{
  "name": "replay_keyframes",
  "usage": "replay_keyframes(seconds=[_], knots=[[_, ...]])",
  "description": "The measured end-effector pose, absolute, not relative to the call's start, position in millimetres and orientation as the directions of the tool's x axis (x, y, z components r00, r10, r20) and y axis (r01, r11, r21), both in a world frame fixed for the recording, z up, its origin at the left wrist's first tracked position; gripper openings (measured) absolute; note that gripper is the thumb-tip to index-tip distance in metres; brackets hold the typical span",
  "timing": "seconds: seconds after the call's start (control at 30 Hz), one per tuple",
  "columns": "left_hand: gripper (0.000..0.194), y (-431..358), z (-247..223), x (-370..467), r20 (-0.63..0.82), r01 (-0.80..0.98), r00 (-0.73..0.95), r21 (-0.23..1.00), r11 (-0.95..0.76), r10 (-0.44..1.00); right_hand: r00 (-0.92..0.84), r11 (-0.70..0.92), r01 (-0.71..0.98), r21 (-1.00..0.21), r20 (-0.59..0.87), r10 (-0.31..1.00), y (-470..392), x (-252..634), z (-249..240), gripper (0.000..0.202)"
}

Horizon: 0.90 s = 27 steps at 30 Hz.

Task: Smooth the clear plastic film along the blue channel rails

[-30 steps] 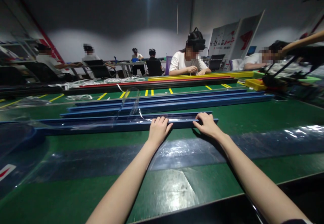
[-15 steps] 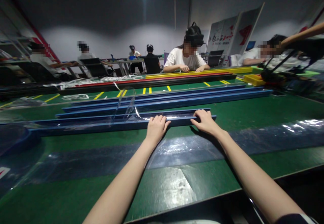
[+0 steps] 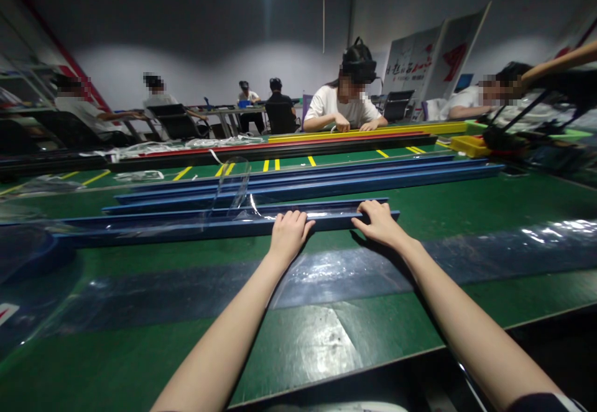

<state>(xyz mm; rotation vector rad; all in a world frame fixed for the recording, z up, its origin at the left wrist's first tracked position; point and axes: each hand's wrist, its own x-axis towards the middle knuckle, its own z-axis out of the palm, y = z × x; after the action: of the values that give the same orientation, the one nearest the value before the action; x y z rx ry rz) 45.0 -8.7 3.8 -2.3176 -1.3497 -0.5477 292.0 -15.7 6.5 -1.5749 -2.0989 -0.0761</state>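
A long blue channel strip [image 3: 177, 233] lies lengthwise in front of me, with a strip of clear plastic film [image 3: 236, 183] along its groove that loops upward left of my hands. My left hand [image 3: 290, 235] grips the channel, fingers over the near wall and thumb to the right along its side. Close to the channel's right end, my right hand [image 3: 380, 222] is closed on it too, with fingers curled over the top and thumb at the near side. The fingertips inside the groove are partly hidden.
Two more blue channels [image 3: 326, 183] lie behind. A wide clear plastic strip [image 3: 186, 291] crosses the green table [image 3: 396, 331] nearer me. Yellow and red strips [image 3: 373, 133] lie farther back before a seated co-worker [image 3: 321, 107]. A yellow tray [image 3: 469, 146] stands at right; another person's arm reaches in there.
Both hands keep the same hold on the channel. Only a very slight shift of the view shows.
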Motion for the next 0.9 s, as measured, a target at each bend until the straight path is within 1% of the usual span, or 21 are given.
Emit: replay_keyframes(seconds=[0.27, 0.9], knots=[[0.034, -9.7, 5.1, 46.8, 0.5, 0.889, 0.45, -0.172, -0.424, 0.74, -0.201, 0.325, 0.918, -0.229, 0.438, 0.876, -13.4, 293.2, 3.5, 0.019], [0.033, -10.1, 4.8, 47.3, 0.49, 0.892, 0.444, -0.167, -0.419, 0.75, -0.202, 0.33, 0.915, -0.233, 0.443, 0.873, -15.2, 292.5, 4.7, 0.018]])
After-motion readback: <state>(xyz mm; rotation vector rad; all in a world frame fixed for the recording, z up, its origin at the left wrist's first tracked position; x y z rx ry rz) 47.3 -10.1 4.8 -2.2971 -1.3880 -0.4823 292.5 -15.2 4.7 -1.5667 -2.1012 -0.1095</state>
